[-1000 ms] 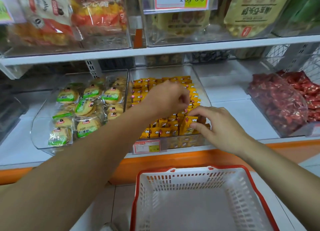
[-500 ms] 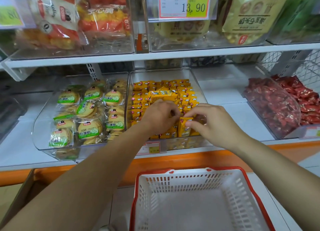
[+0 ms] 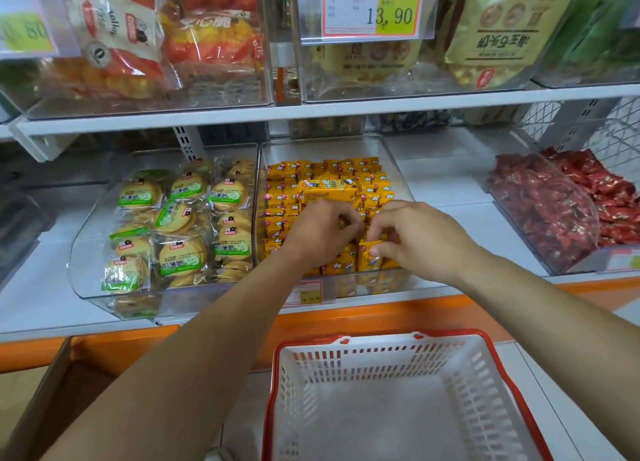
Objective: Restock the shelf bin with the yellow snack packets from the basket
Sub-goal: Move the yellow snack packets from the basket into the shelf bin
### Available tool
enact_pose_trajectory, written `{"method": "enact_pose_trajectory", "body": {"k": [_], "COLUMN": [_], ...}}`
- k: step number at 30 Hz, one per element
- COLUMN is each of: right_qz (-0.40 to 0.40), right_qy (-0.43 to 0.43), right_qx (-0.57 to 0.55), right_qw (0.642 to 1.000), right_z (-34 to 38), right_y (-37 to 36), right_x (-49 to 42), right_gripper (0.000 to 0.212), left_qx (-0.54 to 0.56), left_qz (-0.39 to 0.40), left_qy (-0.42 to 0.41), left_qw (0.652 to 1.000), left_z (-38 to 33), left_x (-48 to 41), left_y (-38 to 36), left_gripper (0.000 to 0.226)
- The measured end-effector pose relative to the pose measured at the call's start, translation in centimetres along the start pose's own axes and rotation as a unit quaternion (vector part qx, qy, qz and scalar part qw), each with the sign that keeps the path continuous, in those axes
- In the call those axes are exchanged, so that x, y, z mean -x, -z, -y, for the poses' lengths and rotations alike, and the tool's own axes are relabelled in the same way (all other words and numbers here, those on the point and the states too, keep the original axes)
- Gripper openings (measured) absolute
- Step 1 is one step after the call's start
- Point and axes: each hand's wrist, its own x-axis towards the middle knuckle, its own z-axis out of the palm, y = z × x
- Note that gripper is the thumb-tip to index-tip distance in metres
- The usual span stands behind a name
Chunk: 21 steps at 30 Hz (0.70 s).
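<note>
My left hand [image 3: 322, 234] has dropped forward, curled, grip unclear, beside my right hand [image 3: 415, 239] pinching a yellow packet [image 3: 369, 258] upright at the front of the shelf bin [image 3: 329, 149]; the basket [image 3: 381, 356] looks empty, so I judge restocking nearly done.

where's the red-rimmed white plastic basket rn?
Head view, bottom centre-right: the red-rimmed white plastic basket sits below the orange shelf edge, beneath the clear bin of yellow snack packets.
</note>
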Motion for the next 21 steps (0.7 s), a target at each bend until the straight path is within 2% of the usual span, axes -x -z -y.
{"method": "enact_pose_trajectory", "body": {"k": [4,7,12,15,18,21], "right_qz": [-0.065,-0.045,-0.025,0.008,0.042,0.06], "right_qy": [0.013,-0.002,-0.049,-0.057,-0.066,-0.074], "right_qx": [-0.074,-0.01,0.015,0.047,0.091,0.083], "right_qw": [0.995,0.999,0.998,0.997,0.993,0.992], "right_z": [-0.3,-0.7,-0.7,-0.3,0.0,0.2], "right_y": [-0.1,-1.0,-1.5,-2.2,-3.0,-2.8], "right_x": [0.6,0.9,-0.2,-0.4,-0.2,-0.2], "right_gripper": [0.004,0.001,0.008,0.011,0.002,0.009], "left_qx": [0.061,0.07,0.019,-0.037,-0.056,-0.078], "left_qz": [-0.036,-0.045,-0.001,0.037,0.08,0.112], "left_qy": [0.006,0.006,-0.033,-0.064,-0.046,-0.023], "left_qw": [0.997,0.997,0.999,0.997,0.994,0.99], "left_z": [0.2,0.1,-0.3,-0.4,-0.2,-0.5], "left_x": [0.1,0.1,0.1,0.2,0.0,-0.2], "left_y": [-0.1,-0.2,0.1,0.3,0.7,1.0], "left_gripper": [0.02,0.013,0.018,0.011,0.006,0.008]}}
